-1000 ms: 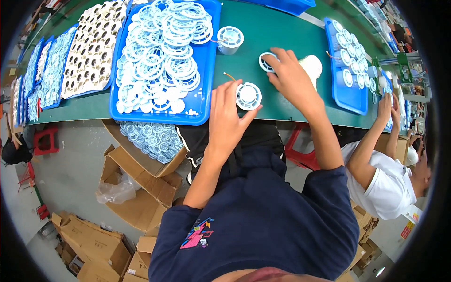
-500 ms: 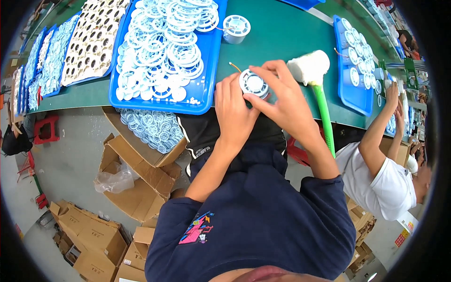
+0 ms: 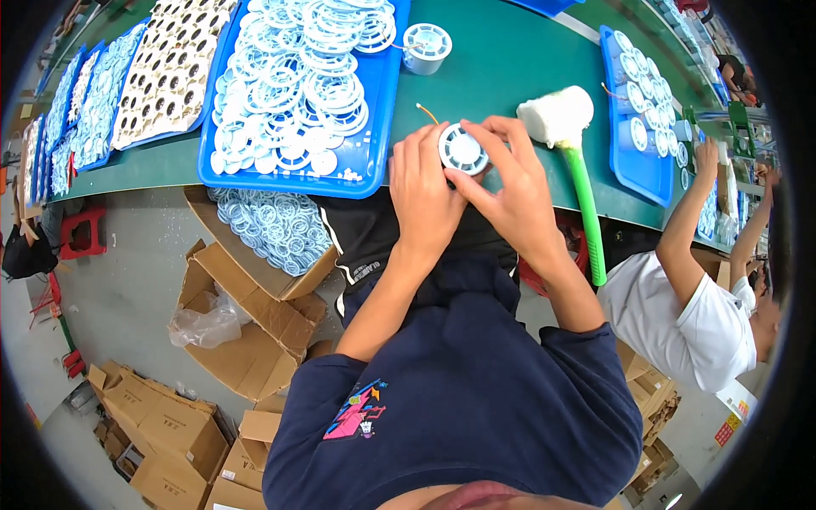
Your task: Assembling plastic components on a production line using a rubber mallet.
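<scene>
At the near edge of the green table, a small white cup-shaped part [image 3: 464, 150] with a slotted round top sits between my hands. A short orange wire [image 3: 427, 113] sticks out past its far left side. My left hand [image 3: 425, 191] is closed along the part's left side. My right hand [image 3: 515, 189] pinches it from the right, thumb and forefinger at the rim of the top. Just right of my right hand lies a mallet with a white head [image 3: 557, 117] and a green handle [image 3: 585, 217]. A similar white cup-shaped part [image 3: 427, 49] stands upright farther back.
A blue tray [image 3: 374, 174] at left holds piled white rings and discs. Another blue tray [image 3: 625, 174] at right carries several cup-shaped parts. More filled trays line the far left. Below the table are open cardboard boxes [image 3: 242, 357]. A co-worker in a white shirt [image 3: 671, 319] works at right.
The cup-shaped part has shifted slightly right in my hands, and its top faces up more squarely. My grip stays much the same. At right, the co-worker's hands have moved apart.
</scene>
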Demonstrator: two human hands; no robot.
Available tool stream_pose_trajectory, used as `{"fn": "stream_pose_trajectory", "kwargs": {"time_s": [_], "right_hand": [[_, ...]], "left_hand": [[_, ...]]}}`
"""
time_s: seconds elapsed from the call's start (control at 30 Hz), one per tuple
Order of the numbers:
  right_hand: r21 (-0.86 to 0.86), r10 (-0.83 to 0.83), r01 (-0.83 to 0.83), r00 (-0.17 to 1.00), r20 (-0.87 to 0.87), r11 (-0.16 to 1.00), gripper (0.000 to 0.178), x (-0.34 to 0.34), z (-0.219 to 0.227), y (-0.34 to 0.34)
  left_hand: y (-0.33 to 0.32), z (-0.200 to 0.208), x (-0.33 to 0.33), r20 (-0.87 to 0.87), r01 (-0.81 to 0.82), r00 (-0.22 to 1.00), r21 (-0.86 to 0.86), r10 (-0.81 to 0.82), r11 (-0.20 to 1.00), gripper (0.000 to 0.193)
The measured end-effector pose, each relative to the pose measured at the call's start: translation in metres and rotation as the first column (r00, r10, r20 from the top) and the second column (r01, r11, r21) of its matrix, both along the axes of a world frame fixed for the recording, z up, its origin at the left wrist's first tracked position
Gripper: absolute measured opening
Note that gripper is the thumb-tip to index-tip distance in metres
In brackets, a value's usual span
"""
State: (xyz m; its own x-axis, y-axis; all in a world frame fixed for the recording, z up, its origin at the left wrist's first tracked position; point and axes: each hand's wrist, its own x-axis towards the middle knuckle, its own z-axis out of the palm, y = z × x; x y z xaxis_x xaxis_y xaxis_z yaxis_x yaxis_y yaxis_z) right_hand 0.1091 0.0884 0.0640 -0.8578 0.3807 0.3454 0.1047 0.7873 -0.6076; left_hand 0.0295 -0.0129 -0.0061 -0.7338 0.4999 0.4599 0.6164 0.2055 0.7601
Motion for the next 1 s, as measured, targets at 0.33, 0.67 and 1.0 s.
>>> {"fn": "stream_pose_trajectory", "kwargs": {"time_s": [0.33, 0.67, 1.0], "right_hand": [[-0.077, -0.005, 0.007, 1.0, 0.029, 0.997, 0.048, -0.001, 0.01, -0.003], [-0.068, -0.036, 0.039, 0.998, 0.05, 0.997, 0.051, 0.004, 0.011, -0.004], [0.321, -0.571, 0.514, 0.814, 0.11, 0.795, 0.058, 0.077, -0.031, 0.047]], "left_hand": [[-0.005, 0.004, 0.004, 0.034, 0.052, 0.998, 0.102, -0.056, 0.993, 0.072], [-0.004, 0.005, 0.008, 0.069, 0.072, 0.994, 0.101, -0.079, 0.992, 0.071], [0.0, 0.015, 0.002, 0.153, 0.138, 0.977, 0.097, -0.152, 0.986, 0.068]]}}
